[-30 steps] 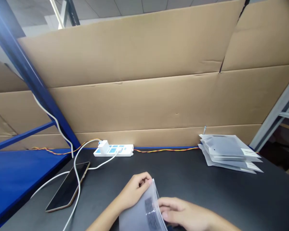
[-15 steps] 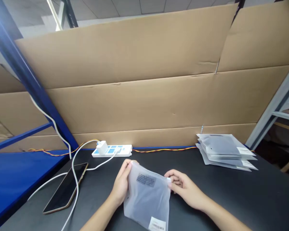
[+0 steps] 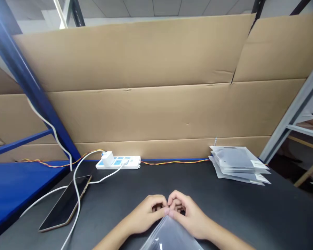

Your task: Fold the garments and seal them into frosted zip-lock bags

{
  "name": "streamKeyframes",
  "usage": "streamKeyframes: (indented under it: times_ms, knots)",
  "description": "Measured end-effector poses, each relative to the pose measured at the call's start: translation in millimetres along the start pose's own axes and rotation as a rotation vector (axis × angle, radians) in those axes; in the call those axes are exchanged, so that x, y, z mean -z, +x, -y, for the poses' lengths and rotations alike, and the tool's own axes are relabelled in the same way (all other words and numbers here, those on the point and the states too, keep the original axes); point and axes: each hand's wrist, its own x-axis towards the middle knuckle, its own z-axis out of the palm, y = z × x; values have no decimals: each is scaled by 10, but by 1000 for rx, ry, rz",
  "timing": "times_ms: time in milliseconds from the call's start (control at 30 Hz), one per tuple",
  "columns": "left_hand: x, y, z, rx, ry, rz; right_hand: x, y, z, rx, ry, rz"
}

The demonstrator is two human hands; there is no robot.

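Observation:
A translucent plastic zip bag (image 3: 172,236) lies low in the middle of the view, turned so that one corner points away from me. My left hand (image 3: 150,213) pinches that corner between thumb and curled fingers. Right beside it, thumb tip against thumb tip, my right hand (image 3: 189,213) pinches the same corner from the other side. The lower part of the bag runs out of the frame. Whether anything lies inside it I cannot make out.
A stack of similar bags with white labels (image 3: 236,161) sits at the back right. A white power strip (image 3: 118,162) with a plugged-in charger is at the back. A phone (image 3: 65,205) and white cable (image 3: 77,194) lie left. Cardboard (image 3: 156,111) walls off the back of the black table (image 3: 146,184).
The bag has turned and come nearer to me, its printed face and label no longer showing. Both hands have come together at one corner, the right moving left.

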Motion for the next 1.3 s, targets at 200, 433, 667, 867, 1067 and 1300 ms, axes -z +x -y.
streamKeyframes:
  times_ms: [200, 433, 667, 867, 1067, 1300]
  knots:
    - [109, -1, 11, 7, -55, 91, 118, -6, 54, 30, -25, -84]
    - [352, -74, -9, -2, 68, 206, 482, -11, 67, 36, 0, -302]
    - [431, -153, 56, 30, 188, 82, 786, 41, -114, 80, -92, -459]
    - [263, -70, 24, -7, 133, 60, 547, 6, -86, 229, -300, -544]
    - [201, -60, 186, 133, -375, -56, 472, -225, 135, 566, -970, -68]
    - [138, -46, 270, 143, -769, -85, 420, -136, 62, 600, -1203, -82]
